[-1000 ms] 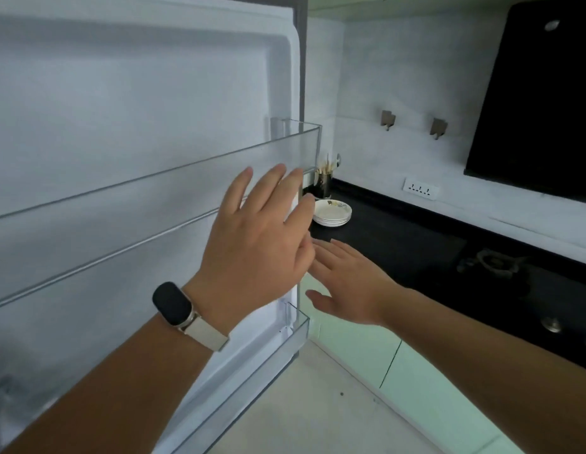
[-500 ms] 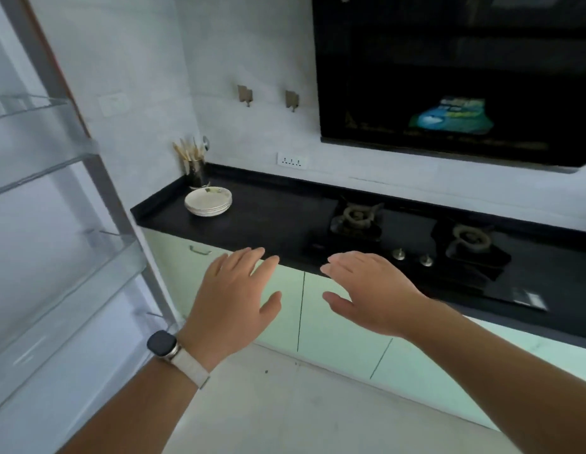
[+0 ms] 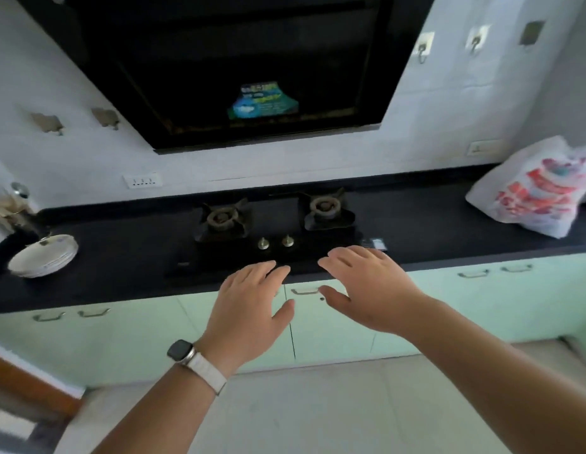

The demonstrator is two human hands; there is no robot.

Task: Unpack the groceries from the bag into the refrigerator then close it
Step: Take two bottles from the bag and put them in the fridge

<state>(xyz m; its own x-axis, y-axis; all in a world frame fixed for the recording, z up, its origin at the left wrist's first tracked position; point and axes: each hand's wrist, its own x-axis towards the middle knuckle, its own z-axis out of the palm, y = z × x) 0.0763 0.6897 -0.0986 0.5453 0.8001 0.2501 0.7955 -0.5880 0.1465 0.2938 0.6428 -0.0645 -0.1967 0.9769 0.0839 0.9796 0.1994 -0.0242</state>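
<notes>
While hovering empty, left hand (image 3: 249, 309) and right hand (image 3: 367, 290) spread loosely.

Counter (image 3: 121, 263) across mid-frame, wall behind, cabinets (image 3: 121, 335) beneath. Hob (image 3: 275, 224) at counter's centre: two burners side by side, two knobs (image 3: 263, 244) in front of and between them. Hood (image 3: 239, 67) on wall directly above hob. Stack of plates (image 3: 44, 255) at counter's far left; behind it, against the wall, probably a utensil holder (image 3: 13, 208), too blurred to confirm. Socket (image 3: 142, 181) on wall between plates and hob. Bag (image 3: 540, 191) on counter's far right, well apart from hob. Left hand (image 3: 249, 309) and right hand (image 3: 367, 286) side by side, apart, in the air before counter's front edge, just below the knobs.
</notes>
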